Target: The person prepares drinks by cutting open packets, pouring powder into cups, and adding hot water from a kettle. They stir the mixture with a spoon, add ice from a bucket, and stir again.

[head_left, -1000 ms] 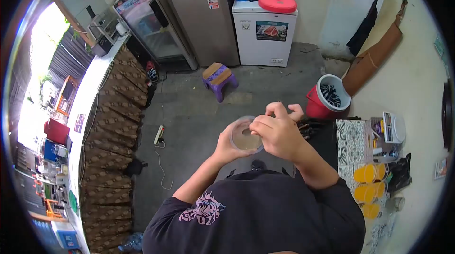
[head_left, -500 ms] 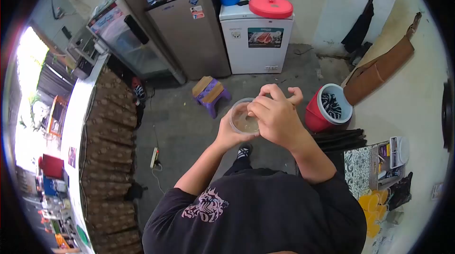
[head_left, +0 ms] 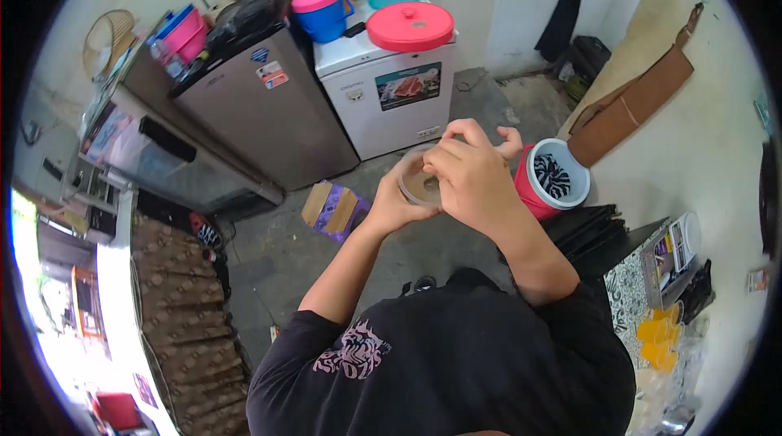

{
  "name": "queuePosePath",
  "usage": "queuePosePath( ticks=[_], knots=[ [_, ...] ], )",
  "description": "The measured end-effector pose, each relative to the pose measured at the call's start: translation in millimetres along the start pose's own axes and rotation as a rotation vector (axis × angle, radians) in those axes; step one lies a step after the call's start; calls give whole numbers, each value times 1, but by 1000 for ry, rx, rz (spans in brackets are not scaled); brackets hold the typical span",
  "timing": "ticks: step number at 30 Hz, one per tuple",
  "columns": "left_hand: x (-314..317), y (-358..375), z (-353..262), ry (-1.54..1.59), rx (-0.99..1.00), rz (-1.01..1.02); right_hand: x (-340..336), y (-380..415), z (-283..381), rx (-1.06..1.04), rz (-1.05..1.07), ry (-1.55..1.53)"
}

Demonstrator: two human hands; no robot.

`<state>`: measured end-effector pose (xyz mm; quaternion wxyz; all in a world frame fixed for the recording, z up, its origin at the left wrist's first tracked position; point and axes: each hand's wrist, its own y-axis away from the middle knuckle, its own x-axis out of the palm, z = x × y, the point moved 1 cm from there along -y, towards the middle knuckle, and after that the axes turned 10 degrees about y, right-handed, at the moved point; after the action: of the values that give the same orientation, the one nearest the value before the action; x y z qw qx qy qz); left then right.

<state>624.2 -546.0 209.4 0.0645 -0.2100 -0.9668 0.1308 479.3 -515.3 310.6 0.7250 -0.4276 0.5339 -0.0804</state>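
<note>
A clear plastic cup (head_left: 417,185) with some cloudy, pale content sits in my left hand (head_left: 389,206), whose fingers and thumb wrap round its side. Over the mouth of the cup, my right hand (head_left: 481,188) is closed in a pinch, its fingertips dipping toward the inside and the little finger sticking out. I cannot tell what those fingertips grip. Part of the cup's rim is hidden behind the right hand.
Ahead stand a white chest freezer (head_left: 383,102) with a red round lid (head_left: 410,26) on it, and a grey fridge (head_left: 269,106). A purple stool (head_left: 336,210) is at the left, a red cooler bucket (head_left: 533,192) at the right. Orange cups (head_left: 658,342) stand lower right.
My view has shifted, so the freezer, fridge and stool now appear farther left. Both hands keep nearly the same hold at the cup, the right one still pinched over it.
</note>
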Motion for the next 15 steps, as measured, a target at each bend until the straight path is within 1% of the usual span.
queuePosePath(
  ticks=[2,5,8,11,14,15],
  knots=[
    [-7,-27,12,7,-21,18,8,-10,-18,11,71,-44],
    [-5,-67,29,30,1,48,28,-23,-46,78,-25,95],
    [0,-112,40,-30,-20,48,37,-37,-84,79,93,2],
    [10,-163,55,70,53,87,50,-52,-129,165,-16,88],
    [17,-215,69,16,0,103,64,-65,-187,209,-13,43],
    [20,-232,79,71,14,112,66,-69,-203,270,-43,27]
  ],
)
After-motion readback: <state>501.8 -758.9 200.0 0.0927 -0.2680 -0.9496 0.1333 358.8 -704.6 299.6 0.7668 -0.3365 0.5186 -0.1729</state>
